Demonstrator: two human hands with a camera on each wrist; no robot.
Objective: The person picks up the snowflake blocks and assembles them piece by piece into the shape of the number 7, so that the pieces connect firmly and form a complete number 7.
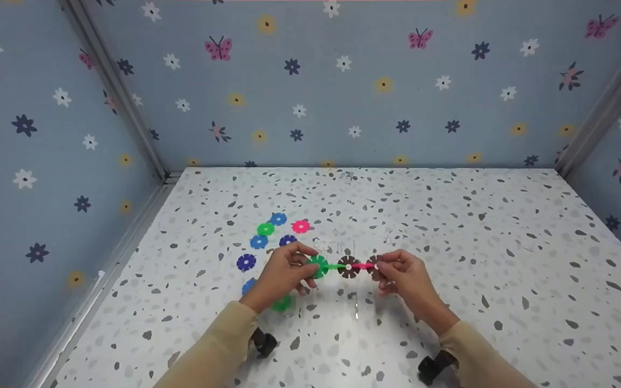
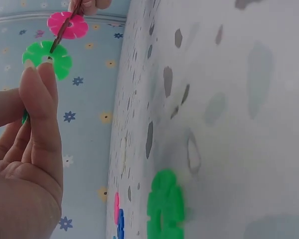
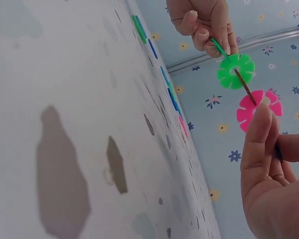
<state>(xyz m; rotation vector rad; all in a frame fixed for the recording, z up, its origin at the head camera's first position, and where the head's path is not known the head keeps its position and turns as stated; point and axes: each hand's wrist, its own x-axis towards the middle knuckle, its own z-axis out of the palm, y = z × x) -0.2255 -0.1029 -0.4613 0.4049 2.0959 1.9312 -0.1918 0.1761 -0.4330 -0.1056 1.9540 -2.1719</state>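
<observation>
A chain of notched snowflake discs is held above the table, one slotted into another. At its left end my left hand [image 1: 288, 268] pinches a green disc [image 1: 318, 267] between thumb and fingers. Beside that, a lighter green disc [image 2: 47, 59] stands crosswise, then comes a brown disc [image 1: 349, 267]. A pink disc [image 3: 259, 109] follows, also crosswise. The right hand [image 1: 408, 276] pinches the brown disc [image 1: 372, 264] at the right end, its fingers covering part of it. Both hands are level with each other.
Loose discs lie on the speckled white table [image 1: 477, 242] left of and behind my left hand: a pink one [image 1: 301, 226], a dark blue one [image 1: 246, 262], several more blue and green. A green disc [image 1: 282, 303] lies by the left wrist. Patterned panels [image 1: 343, 86] enclose the table.
</observation>
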